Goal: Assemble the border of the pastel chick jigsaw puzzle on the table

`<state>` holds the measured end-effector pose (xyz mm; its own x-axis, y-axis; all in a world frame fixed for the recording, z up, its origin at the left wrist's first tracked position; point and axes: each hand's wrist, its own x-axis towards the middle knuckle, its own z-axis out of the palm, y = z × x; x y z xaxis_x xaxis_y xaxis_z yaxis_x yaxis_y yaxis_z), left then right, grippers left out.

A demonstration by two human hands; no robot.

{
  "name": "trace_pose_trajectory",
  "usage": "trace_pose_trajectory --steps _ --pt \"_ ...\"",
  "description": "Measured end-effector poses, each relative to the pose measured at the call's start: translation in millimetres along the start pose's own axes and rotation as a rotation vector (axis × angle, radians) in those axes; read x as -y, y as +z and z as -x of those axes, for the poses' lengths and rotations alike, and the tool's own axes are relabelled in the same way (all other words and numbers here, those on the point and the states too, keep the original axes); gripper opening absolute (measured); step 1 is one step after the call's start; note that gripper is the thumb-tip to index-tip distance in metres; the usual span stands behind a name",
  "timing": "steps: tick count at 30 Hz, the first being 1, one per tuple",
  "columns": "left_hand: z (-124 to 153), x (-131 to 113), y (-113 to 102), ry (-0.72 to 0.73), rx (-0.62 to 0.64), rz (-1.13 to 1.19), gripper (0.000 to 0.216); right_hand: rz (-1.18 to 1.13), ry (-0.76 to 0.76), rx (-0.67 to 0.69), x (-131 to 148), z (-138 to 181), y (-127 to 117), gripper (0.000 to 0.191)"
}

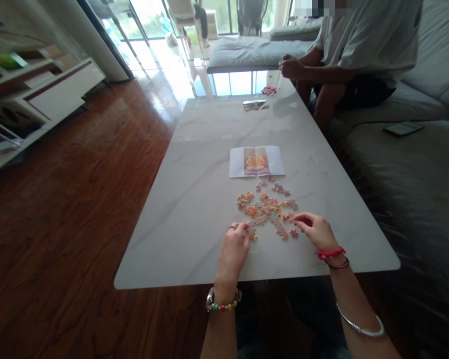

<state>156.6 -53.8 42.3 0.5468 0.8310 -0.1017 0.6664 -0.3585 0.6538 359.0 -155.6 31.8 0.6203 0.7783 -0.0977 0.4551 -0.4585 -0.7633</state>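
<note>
Small jigsaw puzzle pieces (pixel 262 207), mostly orange, pink and purple, lie in a loose heap near the front of the marble-patterned table (pixel 164 229). My left hand (pixel 234 252) is closed at the heap's left edge, its fingertips on a thin pale strip of what look like joined puzzle pieces (pixel 257 219). On the right side, my right hand (pixel 316 230) pinches a small puzzle piece (pixel 291 219), partly covered by the fingers. A short joined row of pieces (pixel 279 228) lies between my hands. Just behind the heap is a creased paper sheet (pixel 275 159) with a printed cartoon picture.
Another person (pixel 370 45) sits on the grey sofa (pixel 426 164) at the right, hands together over the table's far end. Pink pieces (pixel 269 90) and a silvery packet (pixel 256 104) lie there. A phone (pixel 403 128) rests on the sofa; a white cabinet (pixel 63 94) stands left.
</note>
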Motion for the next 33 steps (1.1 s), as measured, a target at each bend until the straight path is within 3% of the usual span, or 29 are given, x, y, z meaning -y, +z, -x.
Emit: trace_pose_trajectory --steps 11,14,17,22,27,33 --pt "-19.6 -12.8 1.6 0.214 -0.295 0.142 0.030 0.328 -0.038 -0.179 -20.0 -36.9 -11.3 0.015" --pt "-23.0 -14.6 3.5 0.233 -0.323 0.158 0.033 0.371 -0.089 -0.188 -12.6 -49.5 -11.2 0.015" --pt "-25.9 -15.7 5.4 0.220 -0.316 0.171 0.033 0.371 -0.194 -0.113 11.9 -72.6 -8.8 0.014" --pt "-29.6 -15.7 7.4 0.197 -0.316 0.189 0.030 0.536 -0.340 0.127 45.9 -113.7 10.0 0.013" --pt "-30.1 -14.9 8.5 0.198 -0.325 0.184 0.029 0.671 -0.345 0.198 48.9 -123.1 26.6 0.014" --pt "-28.2 -13.1 4.6 0.174 -0.333 0.183 0.026 0.729 -0.314 0.253 53.8 -124.3 22.9 0.018"
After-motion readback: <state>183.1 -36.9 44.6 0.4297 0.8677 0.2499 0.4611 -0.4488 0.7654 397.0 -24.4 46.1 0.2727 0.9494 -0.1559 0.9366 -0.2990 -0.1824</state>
